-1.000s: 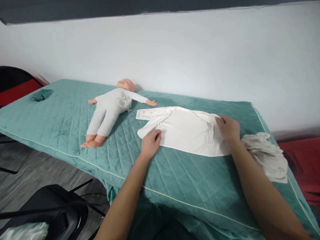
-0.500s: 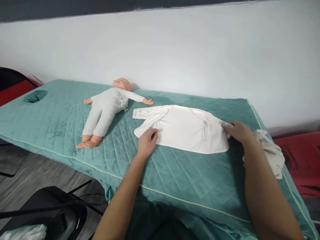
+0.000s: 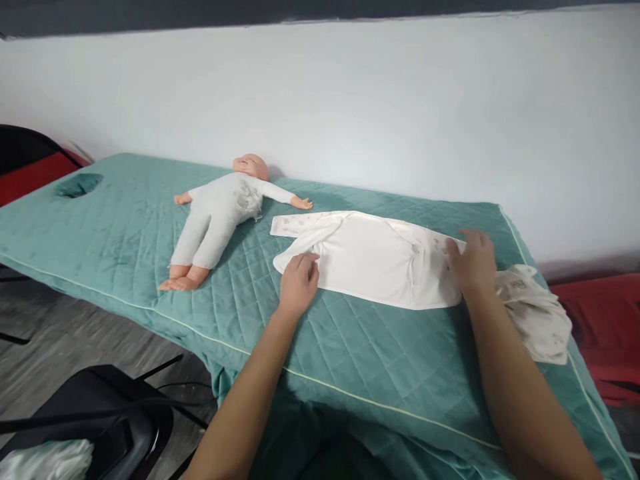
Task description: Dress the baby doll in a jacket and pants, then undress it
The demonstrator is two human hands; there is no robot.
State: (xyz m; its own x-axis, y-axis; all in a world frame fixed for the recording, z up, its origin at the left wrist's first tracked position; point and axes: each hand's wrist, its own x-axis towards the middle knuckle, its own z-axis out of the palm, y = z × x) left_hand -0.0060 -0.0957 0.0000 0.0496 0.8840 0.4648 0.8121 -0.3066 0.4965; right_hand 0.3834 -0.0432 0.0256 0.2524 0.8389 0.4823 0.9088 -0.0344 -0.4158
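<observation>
A white baby shirt [image 3: 370, 260] with small prints on its sleeves lies spread out on the green quilted bed cover [image 3: 380, 360]. My left hand [image 3: 299, 283] is at the shirt's lower left edge, its fingers curled in and closed on the fabric. Over the right sleeve, my right hand [image 3: 473, 260] has thumb and fingers apart, slightly blurred, holding nothing. To the left a baby doll [image 3: 215, 210] in a white body lies on its back, one arm stretched toward the shirt.
A crumpled printed cloth [image 3: 535, 317] lies at the bed's right end, beside my right forearm. The bed has a hole [image 3: 79, 185] at its far left. A white wall [image 3: 350, 107] runs behind. A black chair [image 3: 95, 407] stands at the lower left, red seats at both ends.
My right hand has let go of the right sleeve, and its fingers have spread and risen a little. The sleeve now lies flatter. My left hand has stayed at the shirt's left edge.
</observation>
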